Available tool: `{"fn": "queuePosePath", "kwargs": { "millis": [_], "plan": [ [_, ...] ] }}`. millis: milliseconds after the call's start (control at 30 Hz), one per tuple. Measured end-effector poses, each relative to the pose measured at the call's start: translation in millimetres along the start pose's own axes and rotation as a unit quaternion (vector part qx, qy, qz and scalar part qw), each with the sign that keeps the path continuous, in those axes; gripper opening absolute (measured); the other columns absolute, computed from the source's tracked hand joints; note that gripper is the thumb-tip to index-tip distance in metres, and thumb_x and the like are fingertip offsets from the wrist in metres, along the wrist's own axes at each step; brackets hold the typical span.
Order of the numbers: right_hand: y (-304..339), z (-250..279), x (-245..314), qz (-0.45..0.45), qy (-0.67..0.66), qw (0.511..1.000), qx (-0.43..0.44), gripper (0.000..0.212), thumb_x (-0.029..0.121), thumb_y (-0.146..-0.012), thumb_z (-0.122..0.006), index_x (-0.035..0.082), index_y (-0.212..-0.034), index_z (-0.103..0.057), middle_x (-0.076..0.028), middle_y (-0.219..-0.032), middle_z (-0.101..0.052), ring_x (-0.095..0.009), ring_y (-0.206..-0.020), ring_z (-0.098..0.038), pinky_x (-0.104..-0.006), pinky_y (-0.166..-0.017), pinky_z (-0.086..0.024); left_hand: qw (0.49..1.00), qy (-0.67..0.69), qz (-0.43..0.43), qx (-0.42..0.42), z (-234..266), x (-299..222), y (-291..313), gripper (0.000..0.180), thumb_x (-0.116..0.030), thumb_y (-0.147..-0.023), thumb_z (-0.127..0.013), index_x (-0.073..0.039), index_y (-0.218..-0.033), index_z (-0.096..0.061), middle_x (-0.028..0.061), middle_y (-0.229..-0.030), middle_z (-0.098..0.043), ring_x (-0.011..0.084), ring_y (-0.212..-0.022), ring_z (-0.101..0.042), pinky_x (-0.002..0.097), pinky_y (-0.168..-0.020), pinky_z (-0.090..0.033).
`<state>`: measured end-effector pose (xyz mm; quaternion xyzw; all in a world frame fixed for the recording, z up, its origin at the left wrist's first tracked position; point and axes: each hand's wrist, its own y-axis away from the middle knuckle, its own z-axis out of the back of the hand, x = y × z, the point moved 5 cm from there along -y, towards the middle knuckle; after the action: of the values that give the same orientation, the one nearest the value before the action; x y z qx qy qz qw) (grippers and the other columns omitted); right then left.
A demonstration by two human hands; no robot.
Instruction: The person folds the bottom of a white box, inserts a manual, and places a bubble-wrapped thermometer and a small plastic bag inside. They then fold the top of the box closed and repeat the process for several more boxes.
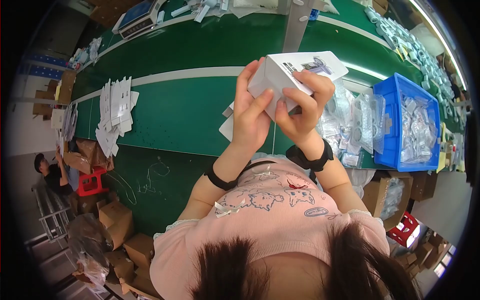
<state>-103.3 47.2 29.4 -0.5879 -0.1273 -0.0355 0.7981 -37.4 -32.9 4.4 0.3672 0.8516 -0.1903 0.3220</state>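
Currently both my hands grip small white carton (295,70), raised above near edge of green table (190,112). Left hand (250,117) clasps bottom; right hand (302,107) pinches side flap. Carton formed, closure unfinished by my judgement. Flat blanks (115,107) remain stacked toward left end; bagged parts fill blue bin (382,125) at right end.

Bright, even light falls from above. A lamp strip (440,37) glares white at the upper right and streaks the green counter (190,110). Shadows are soft. Fisheye bends the counter's edges; corners go black.
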Motion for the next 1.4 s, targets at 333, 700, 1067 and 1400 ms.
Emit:
{"fn": "queuePosePath", "kwargs": {
  "millis": [333,700,1067,1400],
  "plan": [
    [-15.0,3.6,6.7,0.006,-0.006,1.000,0.009,0.022,0.021,-0.077,-0.056,0.010,-0.095,-0.050,-0.012,-0.102,-0.051,-0.028,-0.094,-0.044,-0.0389,-0.081,-0.034,0.999,0.032,0.009,-0.034,-6.6,-5.7,-2.6,0.048,0.000,-0.080,-0.053,0.001,-0.122,-0.031,0.0130,-0.112,-0.047,0.0192,-0.105,-0.048,0.0310,-0.089,-0.040],
    [-10.0,3.8,3.9,-0.002,0.002,1.000,-0.024,0.019,0.022,-0.080,-0.053,0.010,-0.095,-0.048,-0.012,-0.102,-0.050,-0.028,-0.093,-0.044,-0.0388,-0.083,-0.033,0.999,0.011,-0.006,-0.031,-10.2,-5.9,-5.4,0.047,0.006,-0.077,-0.052,0.001,-0.122,-0.038,0.0128,-0.111,-0.050,0.0179,-0.102,-0.051,0.0293,-0.088,-0.042],
    [-4.2,4.9,3.2,-0.007,-0.016,0.999,-0.043,0.017,0.020,-0.080,-0.053,0.010,-0.093,-0.047,-0.011,-0.101,-0.050,-0.027,-0.092,-0.045,-0.0379,-0.081,-0.035,0.997,-0.011,-0.006,-0.071,-8.8,-3.2,-3.1,0.045,0.009,-0.075,-0.051,-0.001,-0.118,-0.042,0.0122,-0.110,-0.051,0.0175,-0.100,-0.052,0.0292,-0.086,-0.043],
    [-9.1,-2.0,-9.3,-0.002,-0.091,0.996,0.008,0.047,0.027,-0.072,-0.065,0.013,-0.110,-0.043,-0.011,-0.107,-0.048,-0.029,-0.098,-0.045,-0.0402,-0.086,-0.034,0.998,0.011,-0.018,-0.066,-5.6,-7.8,-6.7,0.044,0.005,-0.077,-0.044,-0.002,-0.120,-0.037,0.0128,-0.118,-0.043,0.0207,-0.109,-0.045,0.0321,-0.090,-0.039]
  ]
}}
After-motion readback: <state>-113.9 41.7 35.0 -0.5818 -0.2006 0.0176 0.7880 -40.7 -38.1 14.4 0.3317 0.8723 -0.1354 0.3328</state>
